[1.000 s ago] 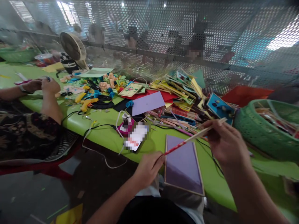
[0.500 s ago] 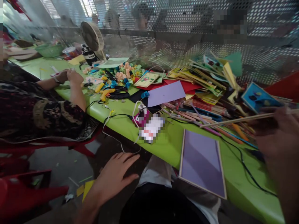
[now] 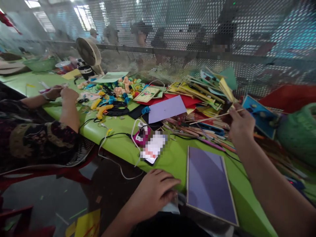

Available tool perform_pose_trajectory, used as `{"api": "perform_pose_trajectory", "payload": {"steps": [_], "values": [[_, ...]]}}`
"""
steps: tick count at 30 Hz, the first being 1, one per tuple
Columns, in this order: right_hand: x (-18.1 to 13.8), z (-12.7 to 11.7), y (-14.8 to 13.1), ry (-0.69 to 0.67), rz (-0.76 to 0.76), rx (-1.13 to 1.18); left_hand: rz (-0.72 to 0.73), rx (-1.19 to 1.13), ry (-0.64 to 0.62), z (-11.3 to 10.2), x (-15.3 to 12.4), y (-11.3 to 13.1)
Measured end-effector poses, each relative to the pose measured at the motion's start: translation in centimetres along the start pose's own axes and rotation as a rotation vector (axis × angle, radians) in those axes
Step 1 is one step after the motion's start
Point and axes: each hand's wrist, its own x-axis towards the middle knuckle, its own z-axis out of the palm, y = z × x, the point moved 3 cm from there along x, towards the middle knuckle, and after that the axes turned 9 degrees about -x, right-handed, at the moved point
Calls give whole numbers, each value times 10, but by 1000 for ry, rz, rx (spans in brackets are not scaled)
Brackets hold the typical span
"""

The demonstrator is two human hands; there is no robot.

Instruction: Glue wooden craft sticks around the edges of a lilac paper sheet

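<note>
My right hand is raised over the pile of craft sticks and pinches a thin wooden stick that points left, almost level. My left hand rests near my lap just below the green table's front edge, fingers loosely curled and holding nothing. A purple card with a wooden border lies flat on the table between my two hands, overhanging the front edge.
A phone with cables lies left of the card. Behind it are a loose purple sheet, a heap of coloured cards and sticks, glue guns and a small fan. A green basket stands right. Another person works at left.
My left hand let go of the stick's red end and dropped to my lap. My right hand carried the stick up and back over the pile. The view swung left, then partly back.
</note>
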Motion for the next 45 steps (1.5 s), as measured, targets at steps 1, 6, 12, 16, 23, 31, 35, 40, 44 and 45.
{"api": "perform_pose_trajectory", "payload": {"steps": [1,6,12,16,23,31,35,40,44,45], "values": [[-4,-9,-1,-7,2,6,9,-28,36,-1,6,-1],[-35,-54,-13,-98,15,42,7,-215,255,-4,46,-7],[-79,-92,-10,-126,29,25,-14,-424,386,7,108,-10],[-94,-107,1,-170,26,-63,-54,-527,301,17,135,-8],[-78,-130,-7,-339,-115,-429,-52,-501,228,10,164,-15],[-85,-129,-4,-645,-404,-773,-98,-428,283,14,183,-39],[-90,-129,1,-625,-463,-801,-82,-379,284,14,177,-36],[-88,-139,-5,-459,-492,-837,30,-178,442,19,169,-18],[-83,-147,-8,-330,-508,-858,39,-15,323,38,153,12],[-82,-148,-9,-320,-511,-857,62,20,194,47,147,22]]}}
